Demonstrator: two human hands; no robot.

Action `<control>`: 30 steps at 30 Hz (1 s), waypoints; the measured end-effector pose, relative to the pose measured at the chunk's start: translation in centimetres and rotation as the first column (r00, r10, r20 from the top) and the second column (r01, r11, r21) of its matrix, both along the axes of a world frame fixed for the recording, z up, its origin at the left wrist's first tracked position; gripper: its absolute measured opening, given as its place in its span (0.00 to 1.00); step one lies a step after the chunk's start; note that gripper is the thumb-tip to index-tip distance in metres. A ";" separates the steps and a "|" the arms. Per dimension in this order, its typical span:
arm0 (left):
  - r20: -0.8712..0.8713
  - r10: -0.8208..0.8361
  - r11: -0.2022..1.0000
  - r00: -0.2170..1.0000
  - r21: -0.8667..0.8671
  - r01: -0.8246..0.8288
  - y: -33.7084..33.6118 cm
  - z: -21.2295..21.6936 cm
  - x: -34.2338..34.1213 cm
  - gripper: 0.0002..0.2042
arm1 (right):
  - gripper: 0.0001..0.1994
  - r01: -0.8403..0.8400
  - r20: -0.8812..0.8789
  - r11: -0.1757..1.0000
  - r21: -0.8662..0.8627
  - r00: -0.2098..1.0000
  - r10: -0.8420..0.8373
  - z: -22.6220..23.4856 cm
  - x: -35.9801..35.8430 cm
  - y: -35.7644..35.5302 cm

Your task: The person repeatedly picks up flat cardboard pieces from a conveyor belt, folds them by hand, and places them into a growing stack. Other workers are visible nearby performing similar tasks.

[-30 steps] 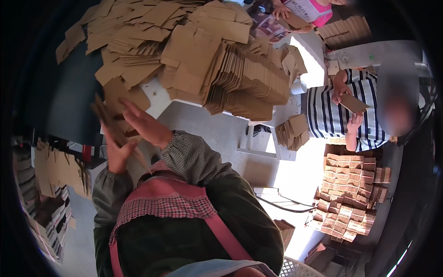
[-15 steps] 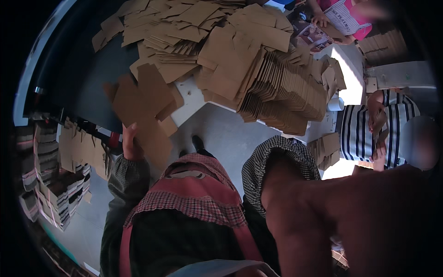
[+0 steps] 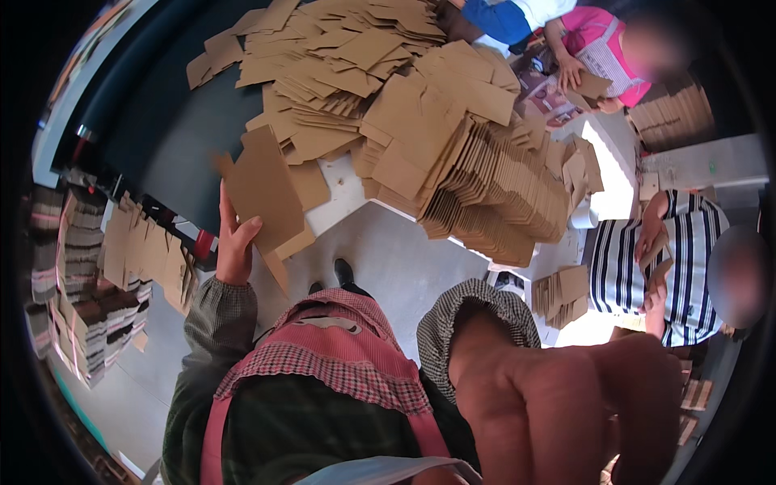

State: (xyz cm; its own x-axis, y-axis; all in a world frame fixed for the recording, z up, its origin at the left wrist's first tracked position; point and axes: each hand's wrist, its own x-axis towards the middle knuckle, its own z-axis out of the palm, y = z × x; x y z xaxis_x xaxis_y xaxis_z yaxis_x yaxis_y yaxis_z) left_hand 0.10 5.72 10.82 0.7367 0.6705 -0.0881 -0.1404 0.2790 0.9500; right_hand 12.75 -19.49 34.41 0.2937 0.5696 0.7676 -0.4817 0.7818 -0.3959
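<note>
My left hand (image 3: 236, 252) is closed on a flat brown die-cut cardboard piece (image 3: 265, 194), thumb on its face, held upright in front of the dark work surface (image 3: 174, 121). The piece has folded panels and a narrow flap hanging at its lower end. My right hand (image 3: 566, 388) is raised very close to the camera, with its fingers bent downward. Its fingertips are hidden or out of the picture, so what they touch does not show. Nearest to the cardboard piece is a heap of loose cardboard blanks (image 3: 323, 73).
A long row of stacked cardboard blanks (image 3: 493, 182) stands on the white table (image 3: 339, 182). Bundled stacks (image 3: 85, 267) are at the left. Two people handle cardboard at the right, one in a striped top (image 3: 618, 259), one in pink (image 3: 590, 28).
The cardboard piece has turned in my left hand and its side panels now look folded in. My right hand has shifted slightly down and left. The view has tilted a little.
</note>
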 end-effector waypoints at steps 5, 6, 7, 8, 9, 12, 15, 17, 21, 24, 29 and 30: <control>-0.107 0.016 1.000 0.994 -0.017 -0.018 0.7 -0.9 -1.0 0.49 | 0.13 0.457 -0.380 0.859 -0.230 0.770 -0.512 2.2 -7.2 4.0; -0.138 0.008 1.000 0.990 -0.029 -0.012 0.8 -0.8 -0.9 0.49 | 0.13 0.498 -0.389 0.831 -0.248 0.734 -0.557 2.3 -7.9 4.5; -0.174 0.019 0.999 0.985 -0.025 -0.024 1.1 -0.8 -1.3 0.50 | 0.11 0.426 -0.312 0.899 -0.105 0.844 -0.437 1.4 -6.2 5.0; -0.190 0.018 1.000 0.982 -0.013 -0.020 1.4 -1.4 -1.6 0.51 | 0.10 0.322 -0.207 0.947 0.014 0.927 -0.312 0.5 -4.6 5.4; -0.204 -0.013 1.000 0.979 -0.019 0.009 1.3 -1.3 -1.5 0.50 | 0.07 0.272 -0.023 0.961 0.056 0.962 -0.272 -1.4 -2.2 6.1; -0.288 0.047 0.988 0.957 0.156 -0.001 1.6 -4.1 -1.8 0.51 | 0.03 0.560 0.393 0.825 -0.073 0.777 -0.492 -7.5 0.5 8.7; -0.412 0.175 0.833 0.894 0.546 0.088 1.2 -5.7 -0.1 0.54 | 0.10 0.850 0.887 0.520 -0.084 0.302 -0.350 -15.0 4.1 13.9; -0.426 0.210 0.829 0.880 0.555 0.070 1.5 -7.0 0.4 0.56 | 0.12 0.891 0.961 0.450 -0.055 0.170 -0.218 -21.1 4.9 17.9; -0.568 0.286 0.830 0.772 0.549 0.097 1.6 -8.8 1.6 0.57 | 0.12 0.877 0.999 0.479 -0.043 0.054 -0.009 -30.2 7.1 20.7; -0.658 0.389 0.794 0.644 0.594 0.127 1.6 -9.9 2.2 0.56 | 0.10 0.847 0.991 0.515 -0.131 0.118 0.058 -32.6 8.3 21.4; -0.652 0.444 0.769 0.615 0.629 0.111 2.1 -12.7 1.7 0.54 | 0.09 0.802 0.989 0.584 -0.125 0.054 0.137 -34.4 9.2 21.3; -0.645 0.460 0.755 0.610 0.646 0.113 2.3 -12.8 1.1 0.53 | 0.09 0.788 0.991 0.606 -0.109 0.041 0.125 -34.3 9.2 21.5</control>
State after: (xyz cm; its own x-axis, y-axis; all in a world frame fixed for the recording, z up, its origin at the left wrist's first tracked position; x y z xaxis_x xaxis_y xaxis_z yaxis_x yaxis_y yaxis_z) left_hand 1.16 7.98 -1.94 0.4563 0.8864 -0.0778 0.6911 -0.2980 0.6585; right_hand 21.90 1.99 0.13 -0.0102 0.9849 0.1728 0.8398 0.1022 -0.5332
